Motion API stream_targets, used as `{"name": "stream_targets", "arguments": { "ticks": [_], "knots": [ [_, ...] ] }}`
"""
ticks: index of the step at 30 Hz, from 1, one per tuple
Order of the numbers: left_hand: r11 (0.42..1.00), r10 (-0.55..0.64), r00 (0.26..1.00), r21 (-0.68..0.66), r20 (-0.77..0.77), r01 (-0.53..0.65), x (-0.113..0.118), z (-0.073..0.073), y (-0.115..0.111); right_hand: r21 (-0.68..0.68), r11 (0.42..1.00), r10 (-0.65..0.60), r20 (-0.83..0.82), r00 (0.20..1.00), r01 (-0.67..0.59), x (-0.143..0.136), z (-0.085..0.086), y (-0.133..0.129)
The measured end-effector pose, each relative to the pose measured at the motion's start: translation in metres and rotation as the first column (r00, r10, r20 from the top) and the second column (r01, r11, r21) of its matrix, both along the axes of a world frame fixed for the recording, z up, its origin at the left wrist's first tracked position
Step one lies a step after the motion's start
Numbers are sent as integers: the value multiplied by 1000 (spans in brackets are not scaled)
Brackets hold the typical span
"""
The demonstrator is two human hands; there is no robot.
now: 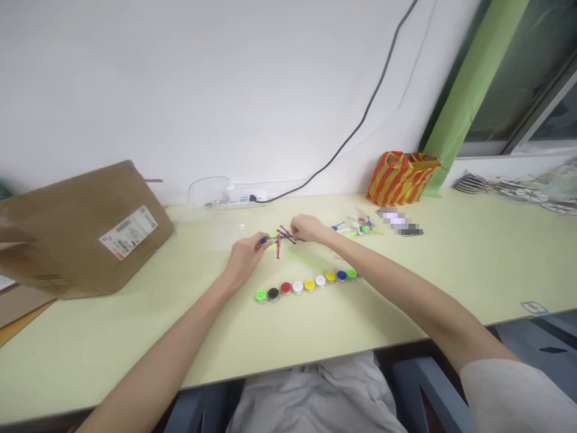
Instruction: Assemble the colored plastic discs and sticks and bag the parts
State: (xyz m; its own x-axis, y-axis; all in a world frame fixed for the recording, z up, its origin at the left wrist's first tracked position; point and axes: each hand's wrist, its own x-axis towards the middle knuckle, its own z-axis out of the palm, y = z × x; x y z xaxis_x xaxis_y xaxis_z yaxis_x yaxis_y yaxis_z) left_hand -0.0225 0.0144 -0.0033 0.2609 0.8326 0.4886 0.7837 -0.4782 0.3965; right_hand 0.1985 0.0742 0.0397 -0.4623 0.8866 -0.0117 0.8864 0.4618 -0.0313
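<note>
My left hand (246, 257) is closed in a pinch on a small piece with a blue end (264, 240), at the left side of a loose pile of thin coloured plastic sticks (278, 245). Over the pile's right side, my right hand (308, 228) has its fingers pressed together among the sticks; what they pinch is hidden. Red, white, blue, black and yellow sticks cross between the hands. A light green stick (309, 260) lies just in front. Nearer me runs a slanting row of several small round containers with coloured lids, among them a red one (285, 288) and a black one (273, 294).
A cardboard box (90, 228) stands at the left. Along the wall are a power strip (238, 201) and a black cable (360, 120). A clear bag of coloured pieces (360, 225), a phone (399, 221) and a striped bag (402, 180) sit to the right on the table (216, 343).
</note>
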Motion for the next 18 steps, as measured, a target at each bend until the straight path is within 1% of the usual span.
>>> {"name": "stream_targets", "arguments": {
  "ticks": [3, 7, 13, 18],
  "knots": [
    [998, -69, 997, -2, 46, 69, 4, 2, 1, 3, 1000, -2, 14, 1000, 2, 1, -9, 7],
    [992, -128, 989, -2, 77, 128, 7, 2, 2, 13, 1000, 1, 25, 1000, -1, 3, -14, 9],
    [996, -83, 994, -9, 67, 84, 6, -1, 2, 21, 1000, 18, 25, 1000, -18, -1, -16, 11],
    [996, -91, 994, -9, 66, 92, 6, -3, 4, 23, 1000, 13, 7, 1000, -13, -2, -18, 9]
  ]
}}
